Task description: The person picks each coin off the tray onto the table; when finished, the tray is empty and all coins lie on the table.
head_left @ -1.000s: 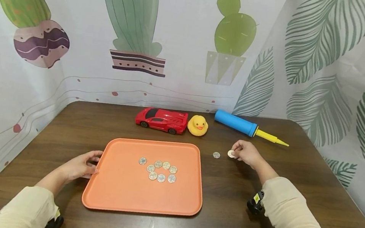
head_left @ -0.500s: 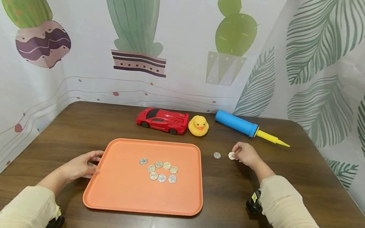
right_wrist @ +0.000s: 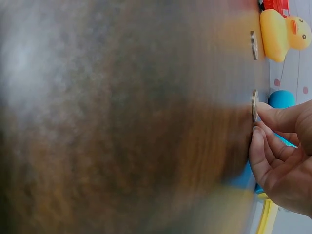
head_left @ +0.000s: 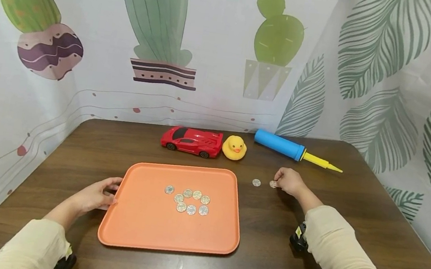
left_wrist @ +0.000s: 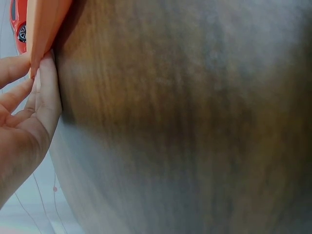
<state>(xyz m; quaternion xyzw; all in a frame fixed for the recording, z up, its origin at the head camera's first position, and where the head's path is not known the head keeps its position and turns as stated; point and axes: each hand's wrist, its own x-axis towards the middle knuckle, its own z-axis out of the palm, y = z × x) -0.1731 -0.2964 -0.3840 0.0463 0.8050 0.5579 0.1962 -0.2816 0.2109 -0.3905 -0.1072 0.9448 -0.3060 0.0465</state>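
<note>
My left hand [head_left: 94, 194] grips the left rim of an orange tray [head_left: 145, 230], its thumb at the rim and other fingers at the edge, as the left wrist view shows. Several coins [head_left: 191, 209] lie flat in the tray. To the right of the tray, my right hand [head_left: 290, 181] has its fingertips on a coin [head_left: 272, 184] at the table. The right wrist view shows the thumb against this coin [right_wrist: 254, 106] and a fingertip at its edge. A second coin [head_left: 256, 182] lies on the table between that hand and the tray.
Behind the tray stand a red toy car [head_left: 192, 141] and a yellow rubber duck [head_left: 234, 148]. A blue hand pump [head_left: 279, 145] with a yellow nozzle lies at the back right. A printed cloth [head_left: 220, 39] hangs behind the brown wooden table [head_left: 264, 259].
The right hand has come down slightly with its coin, which looks flatter against the table than one second ago. The left hand and the tray hold their place.
</note>
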